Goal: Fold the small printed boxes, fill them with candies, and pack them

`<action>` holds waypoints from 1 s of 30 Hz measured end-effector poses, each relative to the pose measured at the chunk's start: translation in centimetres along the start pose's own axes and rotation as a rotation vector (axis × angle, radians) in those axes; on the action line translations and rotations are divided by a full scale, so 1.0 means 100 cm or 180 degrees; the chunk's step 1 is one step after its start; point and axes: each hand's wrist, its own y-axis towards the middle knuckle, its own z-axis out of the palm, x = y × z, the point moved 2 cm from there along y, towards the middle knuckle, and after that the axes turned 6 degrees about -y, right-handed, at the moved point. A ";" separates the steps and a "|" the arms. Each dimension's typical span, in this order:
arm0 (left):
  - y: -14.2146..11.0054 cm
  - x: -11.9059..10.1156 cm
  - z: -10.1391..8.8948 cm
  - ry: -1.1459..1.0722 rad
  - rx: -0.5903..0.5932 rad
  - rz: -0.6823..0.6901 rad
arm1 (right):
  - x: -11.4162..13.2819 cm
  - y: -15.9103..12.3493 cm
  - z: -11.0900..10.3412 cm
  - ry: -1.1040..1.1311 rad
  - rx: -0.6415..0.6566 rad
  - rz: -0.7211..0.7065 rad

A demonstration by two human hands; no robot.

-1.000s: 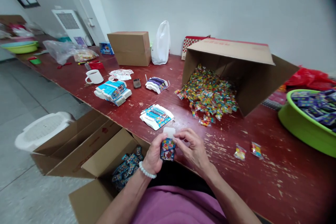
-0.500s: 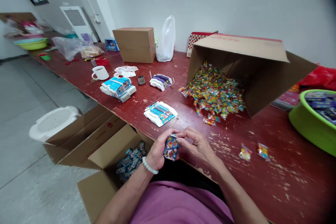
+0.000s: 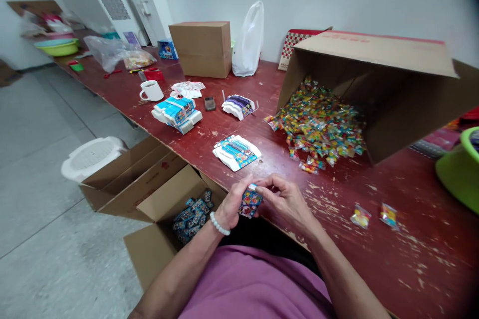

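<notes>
A small blue printed candy box [image 3: 250, 201] is held upright at the table's front edge. My left hand [image 3: 231, 205], with a beaded bracelet on its wrist, is closed round the box's left side. The fingers of my right hand [image 3: 281, 197] pinch the top flap at the upper right corner. Just beyond my hands lies a stack of flat blue cartons [image 3: 237, 152]. Two wrapped candies [image 3: 360, 216] lie apart on the table to the right. Whether anything is inside the box is hidden.
A tipped cardboard box [image 3: 389, 129] spills wrapped candies at the right. Below the edge, an open carton [image 3: 164, 195] holds several filled boxes. A white mug [image 3: 151, 90], banded cartons [image 3: 175, 112], purple cartons [image 3: 238, 106] and a green basin [image 3: 454, 179] stand around. A stool [image 3: 93, 157] is on the floor.
The view has shifted, so everything sits further right and higher in the picture. Both hands stay on the candy box, with my right fingers still at its top flap.
</notes>
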 end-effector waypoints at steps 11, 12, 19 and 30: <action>0.011 -0.001 -0.010 -0.0699 -0.0210 0.0257 | -0.014 -0.011 0.036 -0.1933 0.0096 -0.0751; 0.009 -0.004 -0.012 -0.0714 -0.0252 0.0315 | -0.013 -0.008 0.040 -0.2001 0.0126 -0.0749; -0.025 -0.020 -0.100 0.0434 -0.1362 0.0933 | -0.036 0.052 0.039 -0.1579 0.0216 -0.0988; -0.038 -0.015 -0.183 0.1877 -0.2142 0.1329 | -0.095 0.122 0.026 -0.1777 -0.1020 0.1031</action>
